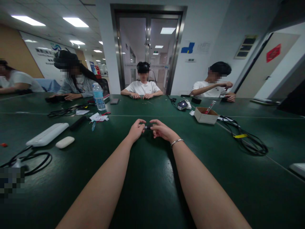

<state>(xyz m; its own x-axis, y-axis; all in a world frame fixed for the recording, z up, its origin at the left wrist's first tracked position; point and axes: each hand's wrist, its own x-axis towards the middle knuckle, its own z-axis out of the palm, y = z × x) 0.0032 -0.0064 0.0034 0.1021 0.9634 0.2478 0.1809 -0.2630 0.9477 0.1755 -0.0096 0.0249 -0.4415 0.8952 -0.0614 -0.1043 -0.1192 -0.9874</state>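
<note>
Both my arms stretch forward over a dark green table (152, 178). My left hand (136, 128) and my right hand (161, 129) meet near the table's middle, fingers curled, pinching the two ends of a small dark object (148, 127) held between them. What the object is I cannot make out. A thin silver bracelet (176, 142) circles my right wrist.
A white keyboard (47, 134), white mouse (64, 142) and black cables (28, 159) lie at left. A water bottle (98, 96) and paper scraps are beyond. A cardboard box (206, 115) and coiled cable (247, 141) sit at right. Several people sit along the far and left sides.
</note>
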